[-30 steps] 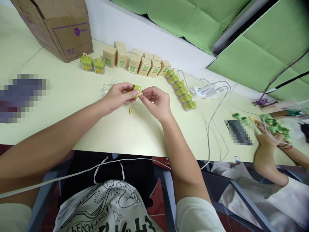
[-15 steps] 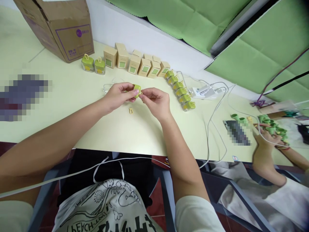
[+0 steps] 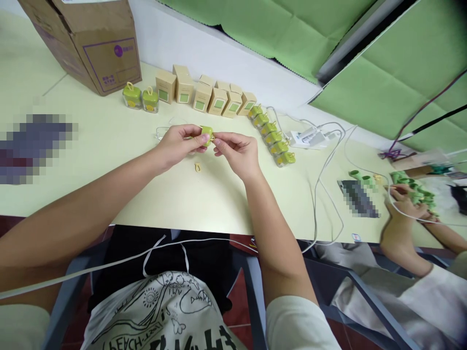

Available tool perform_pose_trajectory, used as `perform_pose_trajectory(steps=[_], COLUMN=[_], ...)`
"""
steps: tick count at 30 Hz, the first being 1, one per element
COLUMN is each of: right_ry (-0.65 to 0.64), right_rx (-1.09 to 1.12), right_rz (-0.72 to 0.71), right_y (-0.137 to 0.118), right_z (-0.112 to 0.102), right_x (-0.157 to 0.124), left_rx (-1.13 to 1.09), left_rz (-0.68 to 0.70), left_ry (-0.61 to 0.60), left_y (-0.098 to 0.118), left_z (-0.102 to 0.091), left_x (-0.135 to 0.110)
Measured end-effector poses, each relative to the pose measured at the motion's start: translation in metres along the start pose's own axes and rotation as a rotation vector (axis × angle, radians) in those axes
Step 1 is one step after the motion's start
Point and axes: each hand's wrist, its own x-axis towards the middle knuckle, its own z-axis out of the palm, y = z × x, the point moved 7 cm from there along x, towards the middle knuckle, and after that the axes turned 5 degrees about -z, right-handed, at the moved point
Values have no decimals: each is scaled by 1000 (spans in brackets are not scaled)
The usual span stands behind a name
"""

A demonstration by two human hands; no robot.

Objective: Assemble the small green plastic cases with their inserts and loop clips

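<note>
My left hand [image 3: 182,143] grips a small green lid [image 3: 207,132] between thumb and fingers, above the middle of the table. At the lid's right side, my right hand [image 3: 237,150] is closed in a pinch on a tiny yellow loop, mostly hidden by the fingertips. Another yellow loop [image 3: 197,167] lies on the table just below my hands. Behind my left wrist a clear, see-through piece [image 3: 161,132] shows in part. Two finished-looking green-lidded clear boxes [image 3: 132,96] with yellow loops on top stand farther back on the left.
Small cardboard boxes [image 3: 202,97] line the wall, with a large carton [image 3: 105,58] to their left. Several green-lidded boxes [image 3: 273,138] form a row on the right, beside a power strip [image 3: 306,139] and white cables. A co-worker's hands [image 3: 408,204] handle green pieces at far right.
My right fingertips have shifted slightly against the lid's edge, and its fingers have moved a little. The left hand keeps its grip on the lid.
</note>
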Motion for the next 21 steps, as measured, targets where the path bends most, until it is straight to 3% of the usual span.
perform_pose_trajectory(steps=[11,21], right_ry=[26,18], right_rx=[35,106], right_rz=[120,211], right_y=[-8,-6], right_z=[3,5], right_x=[0,-1], left_rx=[16,19], left_rz=[-8,22], left_ry=[6,-72], left_y=[-2,-4], left_z=[1,4], left_x=[1,-1])
